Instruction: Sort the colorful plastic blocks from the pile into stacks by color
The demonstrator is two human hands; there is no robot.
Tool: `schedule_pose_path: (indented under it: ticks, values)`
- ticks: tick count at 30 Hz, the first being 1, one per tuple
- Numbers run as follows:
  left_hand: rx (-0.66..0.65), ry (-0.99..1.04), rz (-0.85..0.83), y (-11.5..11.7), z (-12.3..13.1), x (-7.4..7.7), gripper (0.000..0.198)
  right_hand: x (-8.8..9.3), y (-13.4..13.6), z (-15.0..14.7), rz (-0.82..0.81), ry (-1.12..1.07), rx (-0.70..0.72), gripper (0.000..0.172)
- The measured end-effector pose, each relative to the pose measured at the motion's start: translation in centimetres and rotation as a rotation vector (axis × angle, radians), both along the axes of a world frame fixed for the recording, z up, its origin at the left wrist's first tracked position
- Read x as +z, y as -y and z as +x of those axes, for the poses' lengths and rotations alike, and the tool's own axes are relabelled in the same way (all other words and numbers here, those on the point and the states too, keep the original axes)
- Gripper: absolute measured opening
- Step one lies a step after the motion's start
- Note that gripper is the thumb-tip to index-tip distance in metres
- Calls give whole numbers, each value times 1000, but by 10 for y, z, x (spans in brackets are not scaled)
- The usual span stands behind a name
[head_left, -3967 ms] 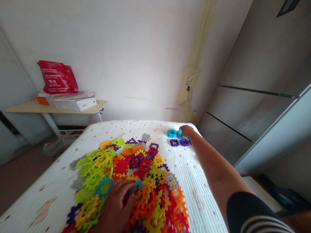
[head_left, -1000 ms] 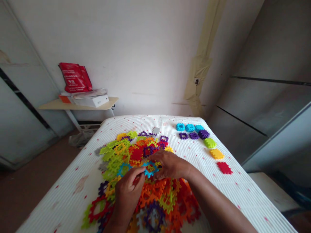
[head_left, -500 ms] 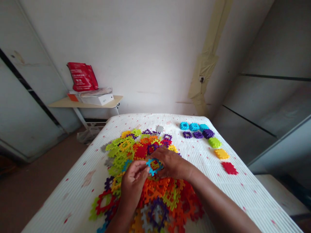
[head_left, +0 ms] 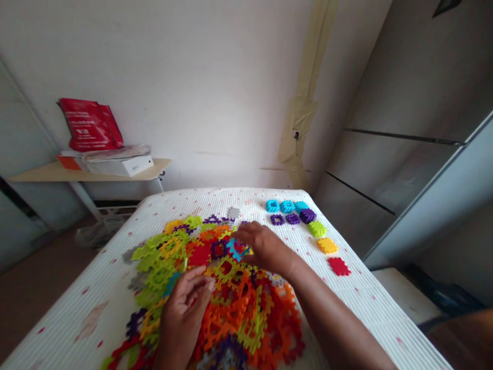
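A big heap of flat, toothed plastic pieces (head_left: 215, 288) in green, orange, red, purple and yellow covers the middle of a white bed (head_left: 362, 303). My right hand (head_left: 262, 245) is over the heap's far side, its fingers pinched on a blue frame piece (head_left: 235, 248). My left hand (head_left: 184, 303) rests lower on the heap with loosely curled fingers and holds nothing I can see. At the far right of the bed lie small stacks sorted by colour: blue (head_left: 287, 206), purple (head_left: 293, 218), green (head_left: 317, 228), yellow (head_left: 327, 245) and red (head_left: 339, 266).
A low shelf (head_left: 88, 172) by the wall at the left carries a red bag (head_left: 90, 124) and a white box (head_left: 119, 165). Grey cabinet doors (head_left: 408, 154) stand along the bed's right side. Brown floor shows at the left.
My left hand has let go of the blue frame piece and dropped back onto the heap. My right hand keeps the piece and has moved it away from me.
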State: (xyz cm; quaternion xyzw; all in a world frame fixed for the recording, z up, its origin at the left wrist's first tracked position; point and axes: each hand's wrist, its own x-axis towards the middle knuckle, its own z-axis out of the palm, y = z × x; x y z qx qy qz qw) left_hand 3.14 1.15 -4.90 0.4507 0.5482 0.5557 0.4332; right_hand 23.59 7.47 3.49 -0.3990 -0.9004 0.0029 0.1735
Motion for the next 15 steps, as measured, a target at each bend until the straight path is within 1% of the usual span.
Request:
schedule_pose_path:
  ticks: [3,5,7,9,11,15]
  values:
    - [-29,-93,6,-3,-1,-5,44,4,-43,52,37,1,-274,55]
    - [-38,-134,-14,-4,-2,-7,42,3,-75,89,8,46,-479,58]
    - [-41,-172,-29,-4,-4,-8,41,0,-102,120,-58,155,-641,60]
    - [-46,-196,-33,-5,-6,-9,40,-5,-123,144,-113,237,-724,61]
    - [-47,-210,-33,-5,-7,-9,40,-10,-137,159,-150,275,-764,62]
    - [-29,-235,-50,-7,-9,-11,40,-21,-152,171,-224,313,-813,64]
